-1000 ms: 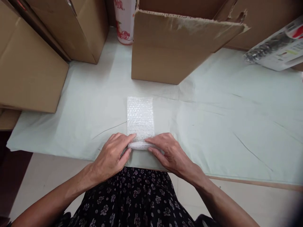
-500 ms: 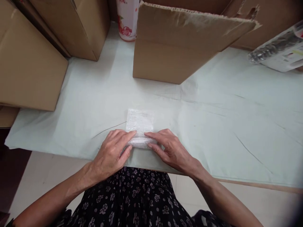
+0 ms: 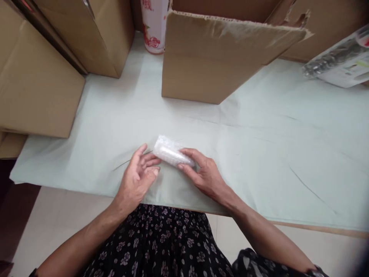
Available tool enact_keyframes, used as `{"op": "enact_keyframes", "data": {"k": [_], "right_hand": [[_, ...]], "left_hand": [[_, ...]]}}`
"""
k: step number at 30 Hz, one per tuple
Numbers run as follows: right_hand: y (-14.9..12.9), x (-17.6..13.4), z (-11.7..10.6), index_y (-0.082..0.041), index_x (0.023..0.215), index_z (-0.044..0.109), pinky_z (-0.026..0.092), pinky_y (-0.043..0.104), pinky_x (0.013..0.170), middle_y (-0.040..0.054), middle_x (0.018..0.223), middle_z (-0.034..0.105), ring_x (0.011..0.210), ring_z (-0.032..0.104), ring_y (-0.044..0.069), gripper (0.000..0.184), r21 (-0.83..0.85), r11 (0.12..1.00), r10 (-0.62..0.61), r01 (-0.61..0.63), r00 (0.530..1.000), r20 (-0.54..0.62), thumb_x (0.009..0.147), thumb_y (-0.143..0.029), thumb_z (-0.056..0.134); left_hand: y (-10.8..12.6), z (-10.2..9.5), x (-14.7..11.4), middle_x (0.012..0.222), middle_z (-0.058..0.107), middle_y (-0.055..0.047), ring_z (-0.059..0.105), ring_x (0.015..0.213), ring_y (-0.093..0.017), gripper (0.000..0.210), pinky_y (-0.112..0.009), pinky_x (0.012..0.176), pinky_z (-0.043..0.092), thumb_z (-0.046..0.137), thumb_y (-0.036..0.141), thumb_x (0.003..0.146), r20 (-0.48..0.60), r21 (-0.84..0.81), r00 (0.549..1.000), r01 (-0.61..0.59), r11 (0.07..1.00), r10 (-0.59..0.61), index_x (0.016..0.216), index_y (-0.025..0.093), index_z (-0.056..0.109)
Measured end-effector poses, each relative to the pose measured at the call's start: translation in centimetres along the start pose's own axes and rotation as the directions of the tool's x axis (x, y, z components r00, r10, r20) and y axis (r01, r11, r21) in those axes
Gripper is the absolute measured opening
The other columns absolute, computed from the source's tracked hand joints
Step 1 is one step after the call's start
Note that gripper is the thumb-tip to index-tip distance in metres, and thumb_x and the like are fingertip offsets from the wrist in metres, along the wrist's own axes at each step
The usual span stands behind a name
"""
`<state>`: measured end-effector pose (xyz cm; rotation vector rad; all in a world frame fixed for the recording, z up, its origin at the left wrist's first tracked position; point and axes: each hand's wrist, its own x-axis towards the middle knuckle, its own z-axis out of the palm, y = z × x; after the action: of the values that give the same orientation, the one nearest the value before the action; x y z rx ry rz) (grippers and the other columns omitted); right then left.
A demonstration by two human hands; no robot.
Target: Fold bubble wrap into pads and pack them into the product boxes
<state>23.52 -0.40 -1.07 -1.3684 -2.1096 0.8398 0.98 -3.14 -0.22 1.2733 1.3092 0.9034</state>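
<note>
At the left edge of the frame is a cardboard box (image 3: 37, 84), with a taller box (image 3: 111, 38) beside it in the upper left. Left of centre, the left hand (image 3: 138, 177) is turned partly palm up, fingers spread and gripping nothing; whether its fingertips touch the bubble wrap roll (image 3: 167, 151) cannot be told. The roll lies slantwise at the centre of the frame, above a pale cloth (image 3: 273, 173), below an open carton (image 3: 198, 65). Just right of centre, the right hand (image 3: 206, 172) has thumb and fingers closed around the roll's right end. A clear package (image 3: 340, 59) is in the upper right.
</note>
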Motion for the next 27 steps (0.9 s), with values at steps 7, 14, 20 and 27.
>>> {"op": "enact_keyframes", "data": {"k": [7,14,20,27], "right_hand": [[-0.4,-1.1,-2.4,-0.024,0.147,0.051,0.055,0.049,0.1,0.0173,0.148,0.057,0.127,0.062,0.031,0.067,0.039,0.996,-0.084,0.085,0.996,-0.036,0.09,-0.052,0.072],[0.9,-0.4,-4.1,-0.021,0.102,0.072,0.057,0.028,0.072,0.0027,0.09,0.077,0.078,0.071,0.018,0.016,0.223,0.974,0.045,-0.034,0.998,-0.047,0.095,-0.035,0.066],[2.1,-1.3,-6.3,-0.02,0.095,0.074,0.057,0.023,0.07,0.0006,0.085,0.077,0.074,0.071,0.017,0.016,0.235,0.961,0.176,-0.144,0.977,-0.121,0.091,-0.034,0.068],[3.6,-3.2,-10.1,-0.022,0.094,0.077,0.06,0.027,0.07,0.0026,0.092,0.08,0.078,0.075,0.02,0.016,0.114,0.982,0.182,-0.15,0.918,-0.354,0.089,-0.037,0.072]], "left_hand": [[0.9,2.0,0.4,0.121,0.072,-0.012,0.073,0.105,-0.02,0.07,-0.034,0.092,0.063,0.059,0.018,0.095,0.043,0.028,0.998,-0.051,0.998,0.05,0.157,0.022,0.028],[5.1,0.8,4.4,0.131,0.065,-0.012,0.065,0.12,-0.026,0.062,-0.044,0.103,0.057,0.064,0.022,0.094,0.124,0.495,0.807,-0.554,0.669,0.577,0.152,0.028,0.041],[13.6,1.8,14.3,0.142,0.06,-0.01,0.041,0.148,-0.032,0.047,-0.055,0.122,0.033,0.058,0.013,0.092,0.147,0.674,0.541,-0.668,0.317,0.828,0.138,0.025,0.054],[14.6,2.6,21.3,0.091,0.071,-0.006,0.064,0.105,-0.027,0.017,-0.052,0.107,0.046,0.053,0.012,0.09,0.202,0.683,0.527,-0.68,0.267,0.826,0.092,0.021,0.067]]}}
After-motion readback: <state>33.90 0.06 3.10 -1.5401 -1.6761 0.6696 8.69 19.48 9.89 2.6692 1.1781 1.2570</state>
